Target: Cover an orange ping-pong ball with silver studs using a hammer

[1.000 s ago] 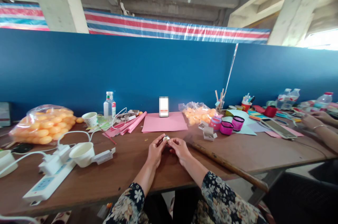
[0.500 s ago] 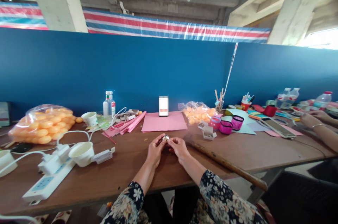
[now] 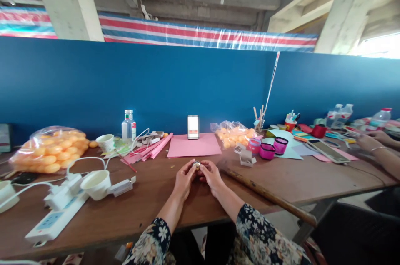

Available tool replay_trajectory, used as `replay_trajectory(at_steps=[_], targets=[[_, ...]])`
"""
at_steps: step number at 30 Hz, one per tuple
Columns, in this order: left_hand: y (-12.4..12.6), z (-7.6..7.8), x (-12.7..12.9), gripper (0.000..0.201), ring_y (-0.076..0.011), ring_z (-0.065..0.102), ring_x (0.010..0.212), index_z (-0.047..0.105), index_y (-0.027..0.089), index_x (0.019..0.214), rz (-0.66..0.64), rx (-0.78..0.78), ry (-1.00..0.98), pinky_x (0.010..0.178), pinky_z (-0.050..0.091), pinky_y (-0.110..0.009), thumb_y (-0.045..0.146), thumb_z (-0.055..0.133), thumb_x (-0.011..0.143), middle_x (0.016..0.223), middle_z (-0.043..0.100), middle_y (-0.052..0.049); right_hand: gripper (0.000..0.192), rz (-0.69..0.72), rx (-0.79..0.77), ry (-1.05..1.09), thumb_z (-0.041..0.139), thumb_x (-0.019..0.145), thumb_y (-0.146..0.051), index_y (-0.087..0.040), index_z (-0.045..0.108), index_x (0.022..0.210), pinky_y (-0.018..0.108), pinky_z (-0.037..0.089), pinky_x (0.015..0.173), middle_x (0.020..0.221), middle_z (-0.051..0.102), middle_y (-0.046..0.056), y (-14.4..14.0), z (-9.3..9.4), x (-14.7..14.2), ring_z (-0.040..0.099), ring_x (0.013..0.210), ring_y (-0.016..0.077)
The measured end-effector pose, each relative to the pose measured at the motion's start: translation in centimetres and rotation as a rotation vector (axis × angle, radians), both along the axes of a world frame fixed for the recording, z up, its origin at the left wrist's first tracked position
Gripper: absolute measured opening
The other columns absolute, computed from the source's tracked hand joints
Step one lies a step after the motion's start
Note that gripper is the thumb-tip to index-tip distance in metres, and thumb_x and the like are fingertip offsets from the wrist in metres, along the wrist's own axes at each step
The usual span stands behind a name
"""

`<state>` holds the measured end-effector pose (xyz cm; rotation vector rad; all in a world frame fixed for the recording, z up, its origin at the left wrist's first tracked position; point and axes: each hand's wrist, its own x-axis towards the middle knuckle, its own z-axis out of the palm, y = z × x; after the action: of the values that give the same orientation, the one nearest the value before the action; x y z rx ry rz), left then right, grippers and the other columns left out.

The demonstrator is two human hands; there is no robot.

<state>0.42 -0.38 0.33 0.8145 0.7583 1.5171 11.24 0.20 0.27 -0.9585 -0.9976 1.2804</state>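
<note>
Over the front middle of the brown table, my left hand (image 3: 184,178) and my right hand (image 3: 212,176) meet around a small shiny, silvery round object (image 3: 196,165). Fingers of both hands are closed on it, thumbs on the near side. Its exact kind is too small to make out, and the fingers cover part of it. Just beyond my hands lies a pink sheet of paper (image 3: 193,148), with a phone-like upright white panel (image 3: 193,126), its picture blurred out, standing at its far edge.
Bags of orange balls (image 3: 50,150) stand at left and right. A power strip (image 3: 56,219) and paper cup (image 3: 96,183) are on my left. A wooden stick (image 3: 271,196) lies right of my hands. Purple fabric rings (image 3: 267,151) sit farther right, near another person's hands (image 3: 371,142).
My fingers have shifted slightly on the shiny object, and more of its round face shows between them. The view has tilted a little; the table things have not moved.
</note>
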Motion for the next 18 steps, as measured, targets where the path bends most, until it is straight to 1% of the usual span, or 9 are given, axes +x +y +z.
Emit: replay_trajectory(at_steps=[4,8,12,18], targets=[[0.09,-0.26,-0.03,0.04,-0.0156,0.063,0.079,0.06,0.014,0.1,-0.018,-0.005,-0.008,0.079,0.047,-0.033,0.025,0.069,0.063,0.093,0.067,-0.008,0.034,0.01,0.006,-0.003,0.064,0.064,-0.041,-0.018,0.058,0.088,0.019,0.046,0.047,0.075,0.062,0.001,0.21,-0.23,0.14,0.059,0.061,0.0114],[0.19,-0.41,-0.22,0.035,-0.0147,0.063,0.078,0.061,0.014,0.095,-0.021,0.01,-0.007,0.078,0.048,-0.032,0.024,0.07,0.062,0.088,0.067,-0.006,0.032,0.034,0.03,-0.008,0.066,0.063,-0.038,-0.017,0.06,0.087,0.018,0.045,0.048,0.077,0.063,0.002,0.18,-0.26,0.36,0.058,0.061,0.0105],[0.14,-0.22,-0.31,0.034,-0.0149,0.063,0.075,0.06,0.014,0.093,-0.043,0.013,-0.003,0.076,0.049,-0.033,0.024,0.07,0.062,0.083,0.067,-0.005,0.031,0.058,0.05,0.002,0.066,0.063,-0.036,-0.017,0.061,0.088,0.018,0.044,0.049,0.078,0.063,0.002,-0.12,-0.08,0.54,0.056,0.06,0.0089],[-0.17,0.14,-0.27,0.035,-0.0156,0.063,0.076,0.06,0.013,0.095,-0.055,0.017,0.015,0.073,0.049,-0.031,0.025,0.069,0.063,0.086,0.067,-0.007,0.035,0.072,0.04,0.016,0.067,0.061,-0.031,-0.018,0.059,0.093,0.018,0.045,0.051,0.086,0.062,0.003,-0.5,0.11,0.47,0.057,0.064,0.0099]])
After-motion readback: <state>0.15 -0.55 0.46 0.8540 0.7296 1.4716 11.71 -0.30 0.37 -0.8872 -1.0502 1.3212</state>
